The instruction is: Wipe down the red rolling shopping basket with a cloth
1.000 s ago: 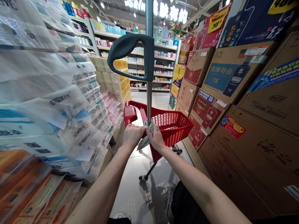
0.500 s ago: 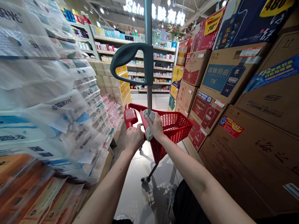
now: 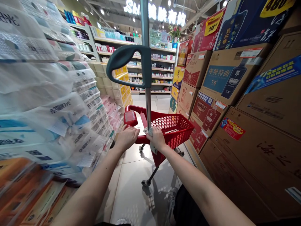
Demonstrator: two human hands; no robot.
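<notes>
A red shopping cart (image 3: 172, 138) with a perforated basket stands before me. From it rises a metal pole (image 3: 148, 106) carrying a dark grey-green loop handle (image 3: 147, 66). My right hand (image 3: 157, 138) is closed on a pale grey-green cloth (image 3: 153, 148), pressed against the pole's lower end at the basket's near rim. Part of the cloth hides under the fingers. My left hand (image 3: 127, 138) grips the cart's red rim at the left, just below a red block (image 3: 130, 118) with a pale top panel; its fingertips are partly hidden.
Plastic-wrapped tissue packs (image 3: 70, 116) are stacked close on the left. Cardboard cartons (image 3: 258, 150) and boxes form a wall on the right. Pale floor tiles (image 3: 131, 175) run under the cart between them. Stocked shelves (image 3: 162, 66) stand at the far end.
My right hand and the cloth have slid down the pole to its base. My left hand has moved left along the rim. The pole and loop handle appear shifted slightly left.
</notes>
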